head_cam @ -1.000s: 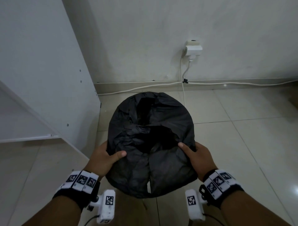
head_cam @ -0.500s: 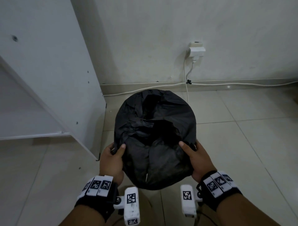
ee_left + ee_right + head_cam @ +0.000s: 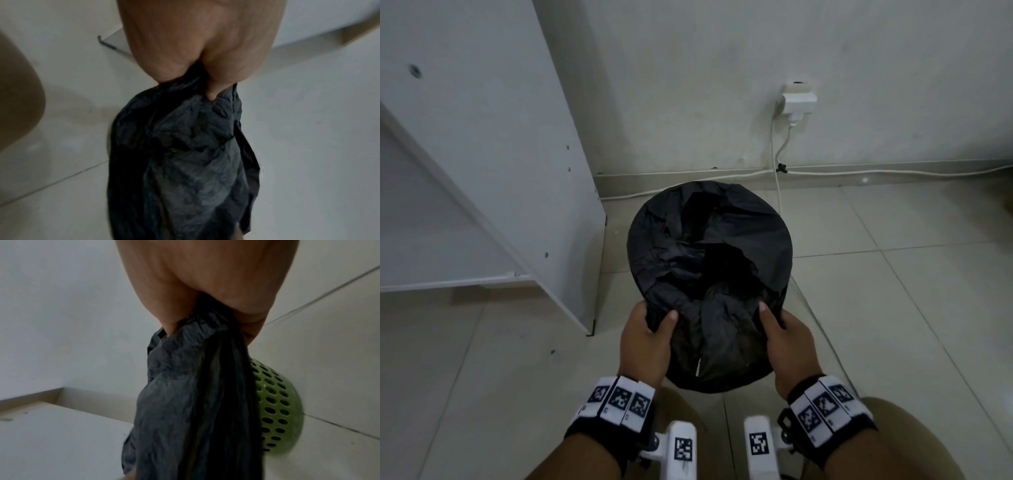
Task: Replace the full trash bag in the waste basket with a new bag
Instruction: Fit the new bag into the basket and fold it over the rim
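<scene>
Hands, left hand [image 3: 645, 342] and right hand [image 3: 789, 346], pinch trash bag [image 3: 709, 260] rim's near edge.

White cabinet panel [image 3: 482, 144] at left, standing on the pale tiled floor [image 3: 893, 308]. Wall socket with white plug [image 3: 798, 100] on the rear wall [image 3: 688, 85]; a white cable [image 3: 893, 171] runs along the skirting board.

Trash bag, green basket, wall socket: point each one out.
trash bag [image 3: 709, 219], head view, on the black film stretched over the rim's far side.
green basket [image 3: 275, 404], right wrist view, on its perforated side wall beside the bag.
wall socket [image 3: 798, 99], head view, on the white plug body.
</scene>
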Tool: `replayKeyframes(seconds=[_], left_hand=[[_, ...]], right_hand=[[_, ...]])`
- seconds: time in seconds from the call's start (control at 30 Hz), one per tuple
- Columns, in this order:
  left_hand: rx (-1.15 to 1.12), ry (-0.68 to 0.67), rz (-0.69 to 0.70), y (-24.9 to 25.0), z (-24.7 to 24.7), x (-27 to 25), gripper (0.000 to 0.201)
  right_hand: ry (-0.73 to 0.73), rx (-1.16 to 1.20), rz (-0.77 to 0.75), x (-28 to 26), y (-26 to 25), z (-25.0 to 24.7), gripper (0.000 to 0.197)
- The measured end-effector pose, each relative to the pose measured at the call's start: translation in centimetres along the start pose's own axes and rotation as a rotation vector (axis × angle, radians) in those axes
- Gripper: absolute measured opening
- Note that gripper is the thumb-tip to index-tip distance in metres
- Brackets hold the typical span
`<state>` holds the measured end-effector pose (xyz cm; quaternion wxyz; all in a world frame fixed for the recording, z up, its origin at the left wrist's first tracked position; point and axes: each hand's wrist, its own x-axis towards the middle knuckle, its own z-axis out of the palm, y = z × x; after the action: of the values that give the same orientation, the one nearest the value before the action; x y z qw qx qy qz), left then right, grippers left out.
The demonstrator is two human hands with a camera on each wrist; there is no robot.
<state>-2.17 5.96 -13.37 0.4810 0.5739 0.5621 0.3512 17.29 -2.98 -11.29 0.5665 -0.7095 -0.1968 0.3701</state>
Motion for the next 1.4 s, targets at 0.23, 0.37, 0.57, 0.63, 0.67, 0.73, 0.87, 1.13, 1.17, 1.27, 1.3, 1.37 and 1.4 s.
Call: replayKeyframes(seconds=[0.23, 0.37, 0.57, 0.63, 0.67, 0.73, 0.87, 1.13, 1.17, 1.27, 1.3, 1.37, 1.4], left_hand=[[-0.42, 0.026, -0.335, 0.0, 0.4, 1.0, 0.021], [-0.676, 0.045, -0.434, 0.6, 0.5, 0.6, 0.037], [-0.112, -0.101, -0.113, 0.5, 1.0, -0.5, 0.07], [-0.041, -0.084, -0.054, 0.8, 1.1, -0.7, 0.067], [-0.014, -0.084, -0.036, 1.1, 1.1, -0.8, 0.065], [0.05, -0.092, -0.026, 1.3, 1.2, -0.8, 0.06], [0.098, -0.13, -0.038, 1.7, 1.1, -0.6, 0.038], [-0.101, -0.136, -0.271, 1.7, 1.0, -0.3, 0.032], [-0.108, -0.132, -0.276, 1.5, 1.0, -0.5, 0.029], [-0.146, -0.091, -0.271, 1.3, 0.9, -1.1, 0.019], [-0.14, -0.08, -0.265, 1.1, 1.0, -1.2, 0.02], [-0.145, -0.047, -0.245, 0.9, 1.1, -1.4, 0.02], [-0.171, -0.028, -0.242, 0.9, 1.2, -1.5, 0.02]], right_hand=[[-0.067, 0.16, 0.078, 0.8, 0.3, 0.6, 0.024], [0.039, 0.358, 0.194, 0.9, 0.7, 0.7, 0.031], [-0.017, -0.123, -0.075, -1.0, 0.9, 1.5, 0.024], [-0.042, -0.325, -0.177, -1.3, 1.0, 1.7, 0.012], [-0.05, -0.394, -0.207, -1.3, 1.1, 1.8, 0.01], [-0.06, -0.483, -0.226, -1.0, 1.4, 1.9, 0.022], [-0.045, -0.549, -0.222, -0.4, 0.8, 2.2, 0.049], [-0.01, -0.317, -0.018, 0.7, 0.9, 2.3, 0.042], [-0.035, -0.306, 0.009, 0.6, 0.8, 2.3, 0.039], [-0.113, -0.359, 0.007, 0.2, 0.7, 1.9, 0.041], [-0.126, -0.405, -0.011, 0.1, 0.4, 1.8, 0.044], [-0.133, -0.486, -0.047, 0.0, 0.0, 1.6, 0.051], [-0.131, -0.508, -0.053, 0.0, -0.1, 1.7, 0.054]])
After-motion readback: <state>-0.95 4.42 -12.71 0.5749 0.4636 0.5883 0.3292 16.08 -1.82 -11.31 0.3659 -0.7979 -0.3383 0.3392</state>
